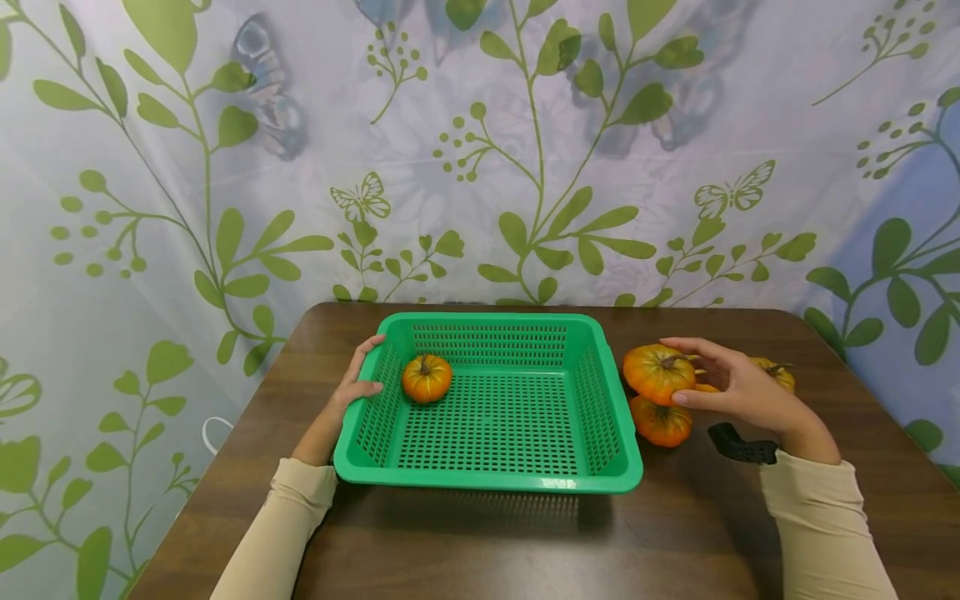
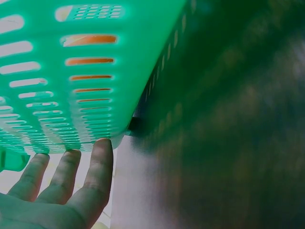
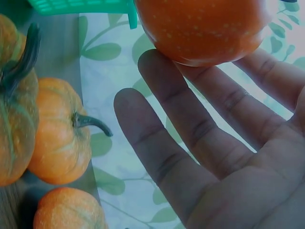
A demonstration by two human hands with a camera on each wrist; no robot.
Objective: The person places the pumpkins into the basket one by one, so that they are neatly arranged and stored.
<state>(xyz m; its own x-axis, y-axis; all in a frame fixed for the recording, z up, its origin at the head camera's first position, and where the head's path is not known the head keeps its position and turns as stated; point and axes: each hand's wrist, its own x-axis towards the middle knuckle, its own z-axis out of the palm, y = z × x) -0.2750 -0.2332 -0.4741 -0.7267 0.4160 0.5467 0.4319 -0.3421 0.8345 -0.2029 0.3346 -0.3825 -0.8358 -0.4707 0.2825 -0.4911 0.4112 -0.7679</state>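
Observation:
A green plastic basket [image 1: 487, 481] stands on the table with one small orange pumpkin [image 1: 427, 380] inside, near its left wall. My left hand [image 1: 351, 396] grips the basket's left rim, thumb over the edge; in the left wrist view its fingertips [image 2: 101, 148] touch the perforated outer wall. Beyond the basket's right side, my right hand [image 1: 750, 398] holds an orange pumpkin [image 1: 652, 373] between thumb and fingers. The right wrist view shows that pumpkin [image 3: 205, 28] raised against the fingers. Just below it in the head view lies another pumpkin [image 1: 662, 423].
More pumpkins lie on the table behind my right hand, one [image 1: 778, 375] partly hidden by it. In the right wrist view several pumpkins [image 3: 59, 136] sit at the left. A leaf-patterned cloth [image 1: 480, 167] hangs behind the brown wooden table [image 1: 465, 558].

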